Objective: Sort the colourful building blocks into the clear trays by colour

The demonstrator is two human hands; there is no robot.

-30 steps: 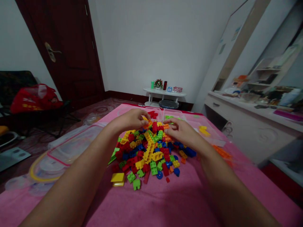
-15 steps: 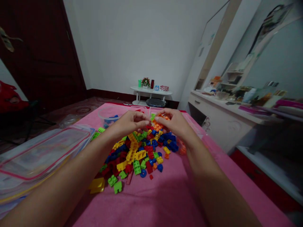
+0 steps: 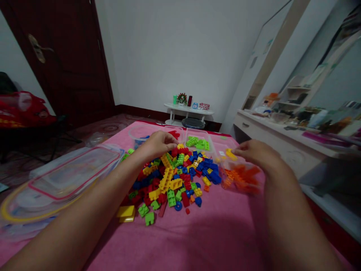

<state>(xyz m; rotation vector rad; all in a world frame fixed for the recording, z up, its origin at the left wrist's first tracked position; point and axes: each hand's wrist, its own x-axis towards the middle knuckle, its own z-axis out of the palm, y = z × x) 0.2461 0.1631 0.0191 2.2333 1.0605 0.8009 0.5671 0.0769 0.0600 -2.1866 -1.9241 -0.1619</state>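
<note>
A heap of coloured plastic bricks in red, yellow, green and blue lies on the pink cloth. My left hand rests at the far top of the heap, fingers curled together; what they pinch is hidden. My right hand hovers to the right, above a clear tub of orange bricks and beside a yellow piece. Its fingers are blurred. Behind the heap stand clear tubs with green bricks, red bricks and blue bricks.
Several clear tub lids with pink and yellow rims are stacked on the left of the cloth. A white dresser runs along the right. Beyond the cloth stand a small white table, a dark door and a red bag.
My right hand has swung from the top of the heap out to the right, over the tub of orange bricks. My left hand has stayed at the heap's top. The view turned slightly left.
</note>
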